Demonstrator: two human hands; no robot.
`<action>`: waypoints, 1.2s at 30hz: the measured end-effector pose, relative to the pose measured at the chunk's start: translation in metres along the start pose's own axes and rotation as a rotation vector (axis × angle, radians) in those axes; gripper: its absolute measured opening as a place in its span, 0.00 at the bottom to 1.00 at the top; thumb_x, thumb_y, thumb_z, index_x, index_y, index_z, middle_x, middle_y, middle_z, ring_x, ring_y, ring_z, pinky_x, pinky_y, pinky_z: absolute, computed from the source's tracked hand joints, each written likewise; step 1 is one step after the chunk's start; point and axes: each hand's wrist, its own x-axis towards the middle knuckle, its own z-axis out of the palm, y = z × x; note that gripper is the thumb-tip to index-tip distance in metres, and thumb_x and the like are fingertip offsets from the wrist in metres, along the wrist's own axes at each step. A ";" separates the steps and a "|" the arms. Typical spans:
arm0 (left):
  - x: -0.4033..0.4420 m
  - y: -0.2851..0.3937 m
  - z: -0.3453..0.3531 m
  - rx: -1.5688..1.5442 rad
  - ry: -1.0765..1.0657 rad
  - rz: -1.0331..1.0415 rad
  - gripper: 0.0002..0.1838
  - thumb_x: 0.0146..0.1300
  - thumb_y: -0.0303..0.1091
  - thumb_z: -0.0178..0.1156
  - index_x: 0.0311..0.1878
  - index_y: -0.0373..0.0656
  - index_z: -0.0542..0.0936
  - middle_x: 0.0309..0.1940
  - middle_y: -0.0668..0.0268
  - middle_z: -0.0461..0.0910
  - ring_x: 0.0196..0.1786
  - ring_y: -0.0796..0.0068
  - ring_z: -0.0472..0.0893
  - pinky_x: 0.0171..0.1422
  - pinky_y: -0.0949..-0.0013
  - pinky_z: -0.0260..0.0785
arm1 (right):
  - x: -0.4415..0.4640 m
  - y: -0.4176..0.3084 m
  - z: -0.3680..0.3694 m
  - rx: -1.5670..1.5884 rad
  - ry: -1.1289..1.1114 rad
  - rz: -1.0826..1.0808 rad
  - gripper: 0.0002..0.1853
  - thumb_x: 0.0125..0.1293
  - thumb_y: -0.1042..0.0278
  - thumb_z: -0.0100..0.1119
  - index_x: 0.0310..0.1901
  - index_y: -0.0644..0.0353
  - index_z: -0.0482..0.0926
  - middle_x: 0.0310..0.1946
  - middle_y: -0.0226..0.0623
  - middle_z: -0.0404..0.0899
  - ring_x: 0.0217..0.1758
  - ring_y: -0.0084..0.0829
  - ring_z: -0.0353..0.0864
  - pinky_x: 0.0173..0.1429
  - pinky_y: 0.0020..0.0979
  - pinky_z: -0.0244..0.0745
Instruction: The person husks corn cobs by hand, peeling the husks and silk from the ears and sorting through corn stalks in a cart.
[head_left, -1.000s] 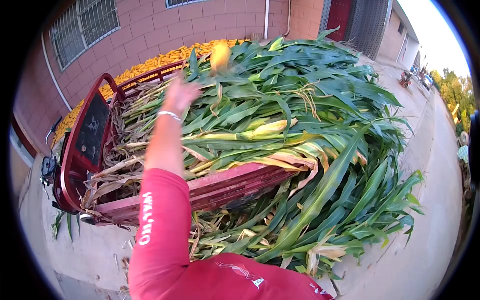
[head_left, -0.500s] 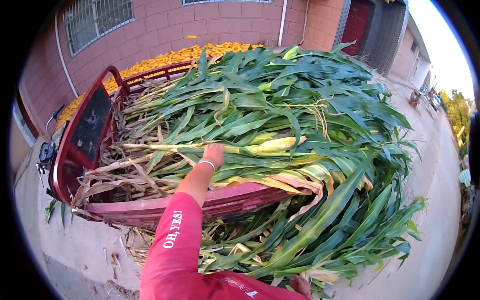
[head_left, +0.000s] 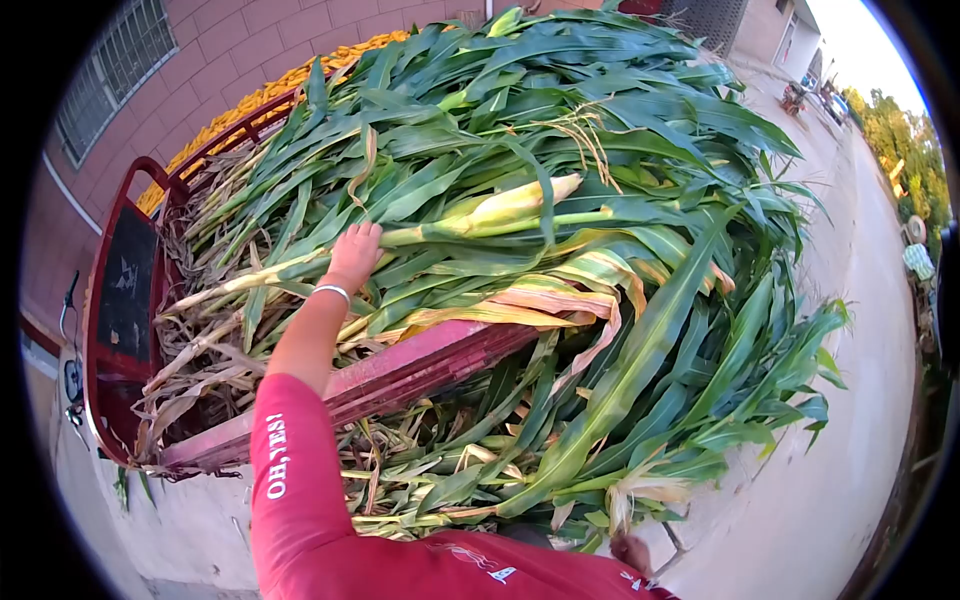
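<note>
Fingers wrapped round a pale green corn stalk, my left hand (head_left: 355, 255) reaches over the side of a red cart. The corn stalk (head_left: 265, 275) lies across the load, and its ear of corn (head_left: 520, 208), in a yellow-green husk, is just right of the hand. My right hand (head_left: 632, 552) shows only in part at the bottom, dark and partly covered by my shirt; its fingers are hard to make out. Close above it is a pale, dry corn husk (head_left: 650, 488). Whether the hand holds that husk I cannot tell.
Leafy corn stalks (head_left: 430, 160) heap over the red cart (head_left: 400, 370); more stalks (head_left: 660, 440) hang or lie along its near side. Yellow corn cobs (head_left: 225, 122) line the brick wall (head_left: 290, 45). A concrete road (head_left: 850, 330) runs down the right.
My view has shifted and turned, so the cart sits tilted further up and left. My left hand still grips the stalk, whose ear end now points more upward. The right hand shows slightly more.
</note>
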 end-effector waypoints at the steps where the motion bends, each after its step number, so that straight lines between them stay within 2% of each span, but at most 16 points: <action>1: 0.000 0.006 -0.025 0.001 0.000 0.009 0.17 0.56 0.42 0.63 0.44 0.45 0.72 0.41 0.62 0.75 0.47 0.59 0.76 0.50 0.59 0.71 | -0.001 -0.028 0.003 -0.169 -0.029 -0.133 0.11 0.66 0.62 0.56 0.32 0.62 0.79 0.23 0.29 0.75 0.25 0.22 0.74 0.31 0.24 0.72; 2: 0.002 0.018 -0.058 -0.010 0.036 0.081 0.17 0.57 0.43 0.63 0.43 0.44 0.72 0.39 0.62 0.75 0.45 0.60 0.76 0.49 0.59 0.71 | 0.001 -0.054 0.020 0.037 0.065 -0.105 0.13 0.68 0.64 0.50 0.28 0.59 0.77 0.22 0.29 0.75 0.25 0.19 0.72 0.31 0.24 0.68; 4: -0.003 0.047 -0.122 -0.027 0.076 0.160 0.17 0.57 0.44 0.63 0.42 0.44 0.72 0.38 0.62 0.75 0.43 0.61 0.77 0.48 0.60 0.71 | 0.002 -0.125 0.042 0.111 0.022 -0.355 0.12 0.69 0.60 0.52 0.30 0.57 0.76 0.25 0.24 0.73 0.31 0.20 0.74 0.36 0.25 0.71; 7: -0.045 0.095 -0.207 -0.041 0.078 0.240 0.20 0.53 0.44 0.66 0.41 0.42 0.72 0.33 0.62 0.73 0.36 0.62 0.77 0.41 0.62 0.70 | -0.032 -0.237 0.097 0.302 -0.123 -0.572 0.19 0.72 0.59 0.50 0.55 0.64 0.73 0.48 0.40 0.79 0.52 0.31 0.79 0.59 0.32 0.74; 9: -0.093 0.125 -0.229 -0.087 0.095 0.199 0.20 0.52 0.43 0.67 0.41 0.42 0.71 0.32 0.62 0.73 0.35 0.62 0.76 0.40 0.61 0.70 | -0.030 -0.280 0.126 0.331 -0.261 -0.632 0.20 0.74 0.60 0.46 0.58 0.67 0.71 0.53 0.45 0.77 0.58 0.35 0.77 0.63 0.33 0.71; 12: -0.176 0.156 -0.234 -0.289 0.025 0.117 0.22 0.48 0.38 0.70 0.43 0.42 0.71 0.33 0.60 0.75 0.34 0.59 0.77 0.37 0.61 0.71 | -0.024 -0.319 0.181 0.541 -0.544 -0.561 0.25 0.73 0.53 0.48 0.61 0.65 0.68 0.58 0.47 0.74 0.63 0.39 0.73 0.68 0.39 0.66; 15: -0.263 0.178 -0.209 -0.434 -0.111 0.079 0.23 0.46 0.38 0.71 0.43 0.42 0.72 0.37 0.60 0.74 0.39 0.57 0.76 0.43 0.58 0.70 | -0.021 -0.339 0.226 0.946 -0.729 -0.378 0.30 0.70 0.47 0.51 0.64 0.62 0.66 0.61 0.42 0.72 0.65 0.37 0.70 0.70 0.41 0.63; 16: -0.289 0.185 -0.199 -0.535 -0.135 0.046 0.24 0.46 0.37 0.71 0.44 0.41 0.72 0.36 0.59 0.74 0.41 0.56 0.77 0.45 0.58 0.70 | -0.001 -0.334 0.235 1.083 -0.822 -0.389 0.30 0.68 0.49 0.55 0.64 0.61 0.66 0.61 0.37 0.72 0.64 0.36 0.70 0.70 0.40 0.62; 21: -0.385 0.187 -0.097 -0.633 -0.255 -0.035 0.23 0.48 0.38 0.71 0.46 0.44 0.73 0.39 0.57 0.76 0.45 0.54 0.77 0.48 0.56 0.70 | -0.017 -0.272 0.252 1.028 -0.813 -0.367 0.30 0.65 0.58 0.62 0.64 0.60 0.66 0.60 0.36 0.73 0.63 0.36 0.71 0.70 0.40 0.62; 23: -0.401 0.187 -0.088 -0.659 -0.328 -0.049 0.23 0.49 0.39 0.70 0.46 0.44 0.73 0.40 0.57 0.77 0.45 0.54 0.78 0.49 0.56 0.70 | -0.032 -0.246 0.245 0.881 -0.875 -0.399 0.30 0.65 0.59 0.62 0.65 0.60 0.65 0.62 0.35 0.71 0.64 0.34 0.69 0.70 0.40 0.62; 25: -0.402 0.184 -0.079 -0.738 -0.607 -0.108 0.20 0.51 0.40 0.69 0.46 0.45 0.75 0.40 0.57 0.78 0.47 0.54 0.78 0.51 0.56 0.70 | -0.047 -0.228 0.237 0.862 -0.895 -0.404 0.31 0.65 0.61 0.62 0.66 0.59 0.63 0.63 0.35 0.69 0.65 0.34 0.68 0.71 0.40 0.61; 26: -0.404 0.183 -0.080 -0.807 -0.527 -0.064 0.16 0.55 0.38 0.66 0.43 0.43 0.77 0.39 0.56 0.80 0.44 0.53 0.80 0.48 0.57 0.72 | -0.054 -0.220 0.235 0.816 -0.875 -0.432 0.30 0.65 0.63 0.62 0.66 0.59 0.62 0.62 0.35 0.69 0.66 0.35 0.68 0.71 0.40 0.61; 29: -0.380 0.186 -0.094 -0.924 -0.607 -0.118 0.12 0.56 0.36 0.64 0.41 0.41 0.79 0.38 0.55 0.81 0.40 0.52 0.81 0.42 0.59 0.74 | -0.066 -0.201 0.233 0.768 -0.828 -0.461 0.29 0.64 0.69 0.63 0.65 0.60 0.62 0.60 0.36 0.70 0.65 0.35 0.68 0.69 0.40 0.62; 33: -0.282 0.204 -0.204 -1.342 -0.193 -0.082 0.12 0.58 0.34 0.64 0.42 0.39 0.79 0.35 0.56 0.80 0.33 0.62 0.83 0.38 0.63 0.75 | -0.093 -0.193 0.229 0.636 -0.695 -0.582 0.27 0.64 0.69 0.62 0.63 0.62 0.64 0.58 0.37 0.71 0.63 0.34 0.70 0.68 0.38 0.63; 35: -0.238 0.214 -0.250 -1.297 -0.037 0.066 0.15 0.59 0.33 0.65 0.46 0.35 0.78 0.37 0.59 0.79 0.33 0.72 0.81 0.37 0.71 0.74 | -0.106 -0.186 0.228 0.602 -0.670 -0.593 0.28 0.63 0.70 0.63 0.63 0.63 0.64 0.58 0.38 0.71 0.61 0.32 0.70 0.67 0.37 0.64; 36: -0.220 0.220 -0.257 -1.259 -0.016 0.116 0.15 0.59 0.34 0.65 0.45 0.36 0.79 0.35 0.59 0.80 0.32 0.71 0.82 0.38 0.71 0.74 | -0.115 -0.185 0.229 0.581 -0.656 -0.597 0.28 0.63 0.71 0.63 0.62 0.63 0.64 0.57 0.38 0.71 0.60 0.32 0.71 0.65 0.36 0.65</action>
